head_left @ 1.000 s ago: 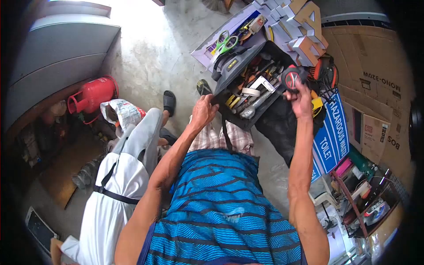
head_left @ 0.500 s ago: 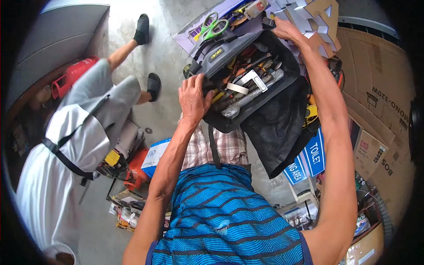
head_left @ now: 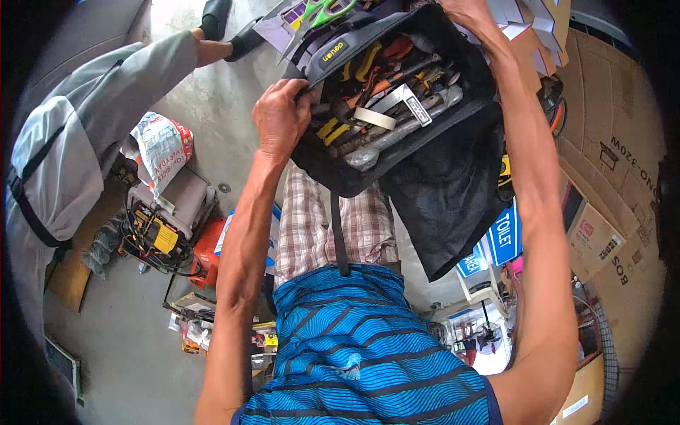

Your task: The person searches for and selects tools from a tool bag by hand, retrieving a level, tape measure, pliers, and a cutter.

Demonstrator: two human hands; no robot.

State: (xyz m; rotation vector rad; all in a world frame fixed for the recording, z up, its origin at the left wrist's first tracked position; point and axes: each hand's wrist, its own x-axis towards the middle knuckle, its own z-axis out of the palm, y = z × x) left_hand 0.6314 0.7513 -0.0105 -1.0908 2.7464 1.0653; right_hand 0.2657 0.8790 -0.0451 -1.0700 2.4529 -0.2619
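A black tool bag (head_left: 340, 177) gapes open in front of me, full of hand tools. On top of the tools lie a white tape roll (head_left: 375, 118) and a white angled piece (head_left: 416, 108). My left hand (head_left: 278, 117) is closed on the bag's left edge, thumb toward the opening. At the bag's far right corner is my right hand (head_left: 464, 8), partly cut off by the top of the frame; its fingertips are hidden. Green-handled scissors (head_left: 329, 10) stick up at the bag's far side. A black flap (head_left: 453, 191) hangs from the near side.
Another person (head_left: 78, 149) stands at the left, near a white and red sack (head_left: 164, 145) and a yellow-black machine (head_left: 159, 234). Large cardboard (head_left: 602, 127) leans on the right. Blue signs (head_left: 503, 237) lie below the flap. Cut cardboard shapes (head_left: 538, 35) are at the upper right.
The bag and both my hands sit slightly higher and further left in view. The other person has shifted left, and the white and red sack now shows.
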